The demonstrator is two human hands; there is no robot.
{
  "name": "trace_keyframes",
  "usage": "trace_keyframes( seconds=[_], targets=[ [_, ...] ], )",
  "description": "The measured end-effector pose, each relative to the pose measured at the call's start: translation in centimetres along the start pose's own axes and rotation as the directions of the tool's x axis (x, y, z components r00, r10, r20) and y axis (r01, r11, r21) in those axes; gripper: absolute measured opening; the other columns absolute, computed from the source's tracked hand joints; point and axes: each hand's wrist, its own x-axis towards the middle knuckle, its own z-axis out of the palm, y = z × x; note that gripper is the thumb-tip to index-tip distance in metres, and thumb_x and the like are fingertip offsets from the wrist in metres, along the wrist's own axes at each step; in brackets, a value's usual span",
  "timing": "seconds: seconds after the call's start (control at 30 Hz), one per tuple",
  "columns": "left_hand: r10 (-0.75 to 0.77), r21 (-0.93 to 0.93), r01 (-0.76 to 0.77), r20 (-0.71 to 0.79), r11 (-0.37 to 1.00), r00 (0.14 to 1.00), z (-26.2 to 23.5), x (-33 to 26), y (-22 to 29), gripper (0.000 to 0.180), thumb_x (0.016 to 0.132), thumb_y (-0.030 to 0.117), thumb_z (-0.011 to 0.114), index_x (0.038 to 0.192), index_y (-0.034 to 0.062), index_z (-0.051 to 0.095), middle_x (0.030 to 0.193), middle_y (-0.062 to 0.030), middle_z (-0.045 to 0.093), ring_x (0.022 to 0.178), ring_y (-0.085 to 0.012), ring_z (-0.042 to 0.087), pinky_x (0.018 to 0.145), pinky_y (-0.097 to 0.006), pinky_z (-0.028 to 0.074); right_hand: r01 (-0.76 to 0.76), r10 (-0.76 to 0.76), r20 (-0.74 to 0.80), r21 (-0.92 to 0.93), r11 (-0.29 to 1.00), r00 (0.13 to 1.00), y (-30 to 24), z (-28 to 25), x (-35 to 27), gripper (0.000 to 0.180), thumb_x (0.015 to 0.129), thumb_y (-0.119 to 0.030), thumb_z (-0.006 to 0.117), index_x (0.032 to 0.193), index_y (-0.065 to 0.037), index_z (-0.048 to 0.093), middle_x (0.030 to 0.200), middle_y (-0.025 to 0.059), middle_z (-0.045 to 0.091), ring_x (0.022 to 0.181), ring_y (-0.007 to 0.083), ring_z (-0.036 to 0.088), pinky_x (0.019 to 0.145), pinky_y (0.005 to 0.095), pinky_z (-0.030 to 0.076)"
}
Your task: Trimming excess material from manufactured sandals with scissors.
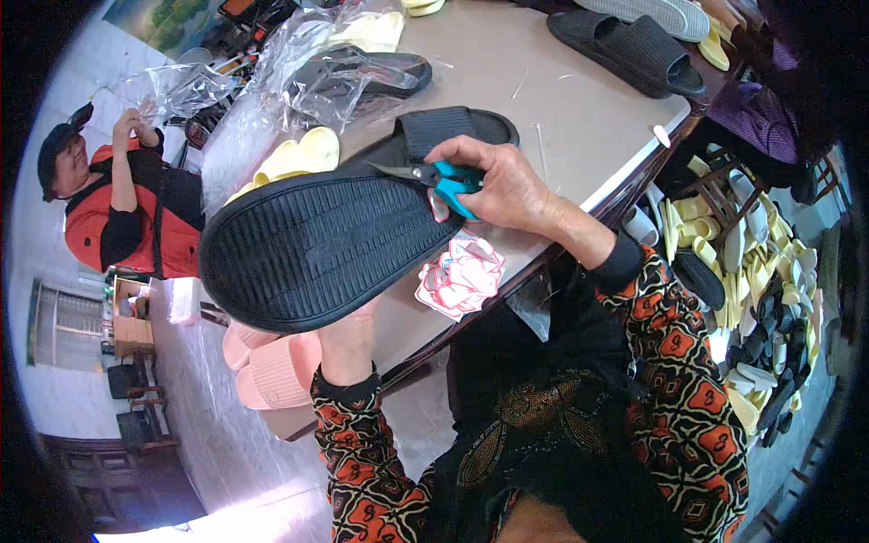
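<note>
My left hand holds a black slipper tilted over the table's near edge, its ribbed sole facing me. Its fingers are hidden behind the slipper. In my right hand are small scissors with teal handles, gripped at the sole's right end; their dark pointed blades lie over it. A small red-and-white scrap shows just below the handles. Another black slipper, strap up, rests on the table behind. Beside the sole lies a pile of crumpled red-edged paper stickers.
Pink slippers sit at the table's left corner. Yellow slippers and plastic-wrapped black ones lie beyond. More black slippers are at far right. Slippers heap on the floor. A person in red handles clear plastic at left.
</note>
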Motion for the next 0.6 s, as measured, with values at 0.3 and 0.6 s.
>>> trace_keyframes(
  seconds=[0.3,0.6],
  targets=[
    [0.001,0.022,-0.001,-0.013,1.0,1.0,-1.1,-0.4,0.6,0.045,0.09,0.036,0.045,0.119,0.0032,0.052,0.126,-0.0162,0.05,0.114,-0.0342,0.047,0.098,-0.051,0.037,0.042,-0.045,0.033,0.087,0.995,0.998,2.2,1.1,1.4,0.03,0.072,-0.004,0.067,0.101,-0.005,0.059,0.086,0.0067,0.067,0.079,0.0107,0.062,0.074,0.0254,0.048],
    [-0.017,0.001,0.017,-0.035,1.0,0.999,-1.9,0.6,0.0,0.044,0.09,0.035,0.045,0.118,0.0029,0.052,0.126,-0.0162,0.05,0.114,-0.0342,0.047,0.098,-0.051,0.037,0.051,-0.077,0.186,0.139,0.989,0.979,3.2,-0.2,2.9,0.027,0.074,-0.006,0.067,0.099,-0.002,0.058,0.08,0.0041,0.065,0.074,0.0066,0.055,0.071,0.0231,0.046]
  ],
)
